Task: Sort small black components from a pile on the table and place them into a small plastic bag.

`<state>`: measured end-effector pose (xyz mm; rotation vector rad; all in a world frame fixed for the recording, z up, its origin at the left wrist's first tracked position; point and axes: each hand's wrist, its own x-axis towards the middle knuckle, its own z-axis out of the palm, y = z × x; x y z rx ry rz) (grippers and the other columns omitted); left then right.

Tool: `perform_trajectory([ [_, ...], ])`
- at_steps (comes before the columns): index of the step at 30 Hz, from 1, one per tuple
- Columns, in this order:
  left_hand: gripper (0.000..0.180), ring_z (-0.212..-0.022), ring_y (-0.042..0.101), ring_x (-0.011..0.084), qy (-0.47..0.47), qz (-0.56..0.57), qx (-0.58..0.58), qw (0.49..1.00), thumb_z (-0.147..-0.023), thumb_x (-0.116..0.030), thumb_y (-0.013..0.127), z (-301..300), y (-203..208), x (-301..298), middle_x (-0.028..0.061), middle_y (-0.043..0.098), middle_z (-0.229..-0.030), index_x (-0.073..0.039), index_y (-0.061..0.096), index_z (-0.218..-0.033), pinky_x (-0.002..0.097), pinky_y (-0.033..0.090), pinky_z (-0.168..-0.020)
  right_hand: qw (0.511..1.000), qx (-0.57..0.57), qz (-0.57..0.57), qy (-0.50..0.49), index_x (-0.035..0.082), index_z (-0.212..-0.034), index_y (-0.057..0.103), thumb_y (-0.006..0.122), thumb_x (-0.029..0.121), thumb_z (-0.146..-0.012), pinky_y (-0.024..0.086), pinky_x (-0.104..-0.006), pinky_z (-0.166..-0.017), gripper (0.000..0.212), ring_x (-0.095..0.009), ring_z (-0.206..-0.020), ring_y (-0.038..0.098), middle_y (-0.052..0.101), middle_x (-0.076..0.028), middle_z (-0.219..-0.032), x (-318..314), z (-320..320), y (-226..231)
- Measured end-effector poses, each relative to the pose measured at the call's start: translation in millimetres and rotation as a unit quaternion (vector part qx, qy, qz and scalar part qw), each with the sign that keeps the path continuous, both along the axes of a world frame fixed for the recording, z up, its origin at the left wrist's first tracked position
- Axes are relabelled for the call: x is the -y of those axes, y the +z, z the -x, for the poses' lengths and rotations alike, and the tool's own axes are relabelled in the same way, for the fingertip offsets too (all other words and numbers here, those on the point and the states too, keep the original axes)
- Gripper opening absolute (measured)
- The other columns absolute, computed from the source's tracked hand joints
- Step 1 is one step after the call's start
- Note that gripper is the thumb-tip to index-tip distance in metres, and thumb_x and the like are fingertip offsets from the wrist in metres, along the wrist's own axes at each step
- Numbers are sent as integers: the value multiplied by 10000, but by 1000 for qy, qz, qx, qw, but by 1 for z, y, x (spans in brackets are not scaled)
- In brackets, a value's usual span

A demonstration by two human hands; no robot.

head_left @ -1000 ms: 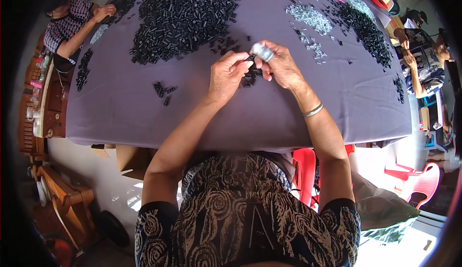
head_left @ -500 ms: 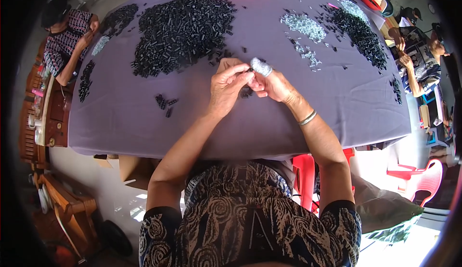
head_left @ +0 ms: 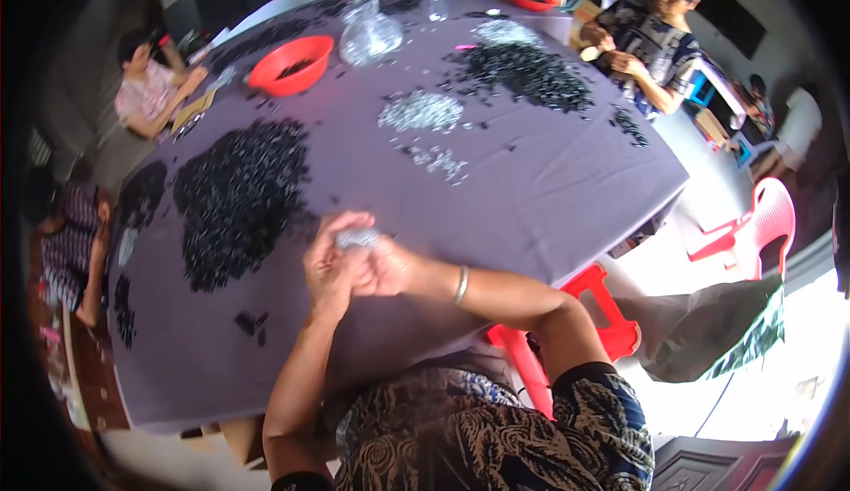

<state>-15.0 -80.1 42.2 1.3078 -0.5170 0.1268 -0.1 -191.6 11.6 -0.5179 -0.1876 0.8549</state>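
My left hand [head_left: 331,268] and my right hand [head_left: 393,266] are pressed together above the near part of the table. Both are closed and slightly smeared by motion. Whatever lies between the fingers is hidden. A silvery-grey wrapping [head_left: 357,239] covers one digit of my right hand, and a metal bangle [head_left: 461,285] circles that wrist. Left of my hands spreads a large heap of small black parts [head_left: 239,199]. A few loose black parts [head_left: 252,324] lie nearer me, beside my left forearm. Beyond my right hand is a pile of small clear parts [head_left: 421,111].
A purple-grey cloth [head_left: 549,194] covers the table. Farther off are a red basin [head_left: 292,66], a clear plastic bag [head_left: 370,38], a bottle [head_left: 439,2] and another black heap [head_left: 527,77]. Several people sit around it. Red plastic seats [head_left: 768,216] stand at the right.
The view has swung to the right, so the far side of the table shows more. My hands have drawn closer together; the small dark piece at my fingertips no longer shows.
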Motion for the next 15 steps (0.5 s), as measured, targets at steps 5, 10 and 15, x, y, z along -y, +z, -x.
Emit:
perform_trajectory([
  [5,195,-829,573,123,15,12,-58,998,-777,-23,583,-6,4,16,82,638,-881,14,624,-964,261,445,-785,997,43,-47,-35,218,-559,337,527,475,-859,143,-186,-361,438,-27,-370,238,263,115,-483,2,-3,-2],
  [10,146,-835,565,130,25,45,-45,998,-784,-22,583,0,5,19,68,609,-884,18,619,-920,261,445,-779,997,19,-52,-53,201,-670,467,543,381,-878,180,-174,-342,285,-24,-357,263,320,103,-476,2,1,0],
  [15,143,-831,564,135,28,51,-60,997,-787,-13,590,3,6,15,70,598,-900,19,612,-924,259,442,-783,998,6,-34,-57,213,-638,443,542,463,-858,169,-180,-356,348,-39,-364,252,330,102,-493,-3,0,-9],
])
